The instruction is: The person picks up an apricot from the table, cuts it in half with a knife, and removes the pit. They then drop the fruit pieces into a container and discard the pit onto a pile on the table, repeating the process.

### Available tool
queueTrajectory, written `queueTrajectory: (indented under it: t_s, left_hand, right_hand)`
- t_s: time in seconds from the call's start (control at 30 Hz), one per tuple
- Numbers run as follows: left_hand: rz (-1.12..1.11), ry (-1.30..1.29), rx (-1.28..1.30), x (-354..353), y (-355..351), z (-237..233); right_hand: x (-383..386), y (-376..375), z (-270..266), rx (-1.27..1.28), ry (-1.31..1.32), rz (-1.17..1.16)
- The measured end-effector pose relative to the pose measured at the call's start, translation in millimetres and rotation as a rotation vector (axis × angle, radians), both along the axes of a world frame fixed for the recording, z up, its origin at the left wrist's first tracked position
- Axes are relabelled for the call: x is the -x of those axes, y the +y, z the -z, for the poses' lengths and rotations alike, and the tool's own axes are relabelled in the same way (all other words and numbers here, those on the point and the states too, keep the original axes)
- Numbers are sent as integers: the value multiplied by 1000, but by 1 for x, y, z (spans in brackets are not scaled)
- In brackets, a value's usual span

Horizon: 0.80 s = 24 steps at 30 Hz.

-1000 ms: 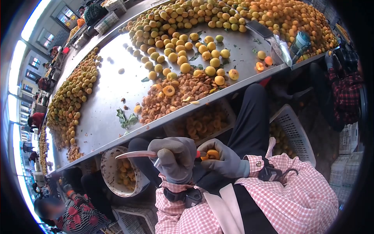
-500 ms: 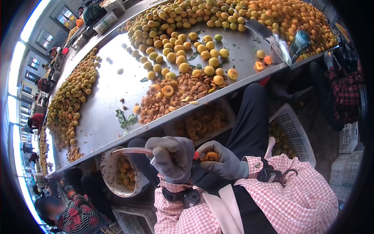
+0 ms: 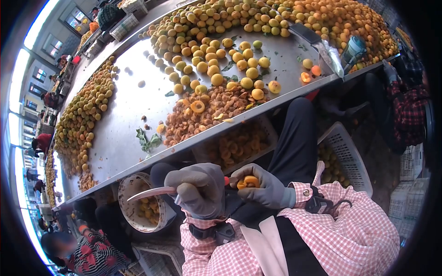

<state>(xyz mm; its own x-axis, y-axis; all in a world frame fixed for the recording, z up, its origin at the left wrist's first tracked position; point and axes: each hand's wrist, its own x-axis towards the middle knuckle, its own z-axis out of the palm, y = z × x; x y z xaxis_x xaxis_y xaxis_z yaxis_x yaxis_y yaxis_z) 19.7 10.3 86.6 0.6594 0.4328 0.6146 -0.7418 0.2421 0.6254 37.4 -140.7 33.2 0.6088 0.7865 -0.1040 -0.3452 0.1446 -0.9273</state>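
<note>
Two gloved hands meet just above the worker's lap, below the near edge of a steel table (image 3: 124,110). The right hand (image 3: 267,189) pinches a small orange apricot (image 3: 249,181) between thumb and fingertips and turns it toward the left hand, probably so the fruit can be reached with the blade. The left hand (image 3: 199,191) is balled in a tight fist around a knife (image 3: 149,193).

The knife lies almost level across the body. Its long axis runs side to side, its red butt shows between the two hands, and its pale curved blade points outward past the left hand with the tip dipping slightly. That keeps the edge away from the fingers on the fruit. It also puts the tip over a white bucket (image 3: 121,204) standing below and outside the left hand, seemingly where pieces can drop.

Beyond both hands a brown heap that looks like stones (image 3: 212,110) sits at the table edge, with whole apricots (image 3: 216,50) banked farther off. Cut halves (image 3: 237,146) lie under the table, just ahead of the right hand. A white basket (image 3: 347,156) stands outside the right hand.
</note>
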Motion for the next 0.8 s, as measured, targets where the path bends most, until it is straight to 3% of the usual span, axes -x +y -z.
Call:
queueTrajectory:
  t_s: [0.67,0.8]
  left_hand:
    - [70,10,92,4,-1,4]
    - [129,142,168,7,-2,10]
  right_hand:
    - [0,0,1,-88,75,-83]
    - [0,-2,4,-66,130,-76]
